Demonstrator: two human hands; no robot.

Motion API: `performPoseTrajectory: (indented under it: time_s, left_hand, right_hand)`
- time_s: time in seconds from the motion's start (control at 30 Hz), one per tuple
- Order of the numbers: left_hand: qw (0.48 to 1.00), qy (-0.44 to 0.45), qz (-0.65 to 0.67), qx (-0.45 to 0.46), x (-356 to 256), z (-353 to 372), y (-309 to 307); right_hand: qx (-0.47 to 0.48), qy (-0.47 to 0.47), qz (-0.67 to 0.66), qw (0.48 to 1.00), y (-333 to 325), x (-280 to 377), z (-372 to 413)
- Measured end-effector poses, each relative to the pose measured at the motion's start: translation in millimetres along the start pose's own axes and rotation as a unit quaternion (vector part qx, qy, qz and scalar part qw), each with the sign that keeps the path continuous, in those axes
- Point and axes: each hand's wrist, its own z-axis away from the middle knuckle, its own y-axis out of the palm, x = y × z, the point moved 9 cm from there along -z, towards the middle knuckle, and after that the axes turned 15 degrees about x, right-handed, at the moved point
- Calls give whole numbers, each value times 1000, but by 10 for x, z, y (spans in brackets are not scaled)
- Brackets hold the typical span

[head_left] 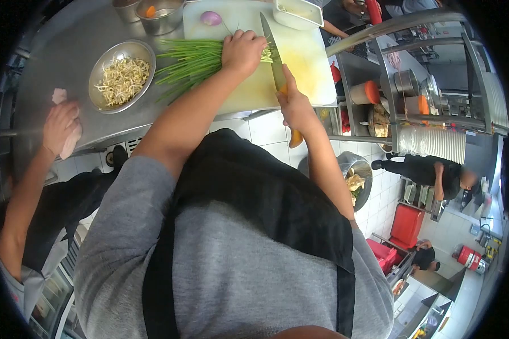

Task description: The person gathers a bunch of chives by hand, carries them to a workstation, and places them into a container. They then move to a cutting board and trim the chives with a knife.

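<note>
On a white cutting board lies a bunch of green onions, their leafy ends pointing left. My left hand is closed over the bunch near its pale right end. A knife with a long blade and yellow handle is in my right hand, the forefinger stretched along it. The blade stands just right of my left hand, beside the cut end and some chopped bits. A purple onion rests near the board's far edge.
Bean sprouts fill a metal bowl on the steel counter. Further back are a metal pot and a white container. At left, a co-worker's hand presses a pale cloth on the counter. Metal shelving stands at right.
</note>
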Motion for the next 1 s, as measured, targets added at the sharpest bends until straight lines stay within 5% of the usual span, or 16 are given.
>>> performPoseTrajectory:
  time_s: [0.4, 0.7, 1.0]
  left_hand:
    - [992, 73, -21, 106, -6, -94, -139]
    - [993, 28, -2, 113, 42, -130, -213]
    - [985, 92, 30, 144, 180, -343, -147]
  right_hand:
    - [3, 1, 10, 1000, 0, -14, -5]
    - [2, 1, 15, 1000, -4, -12, -7]
    - [13, 16, -9, 1000, -1, 12, 15]
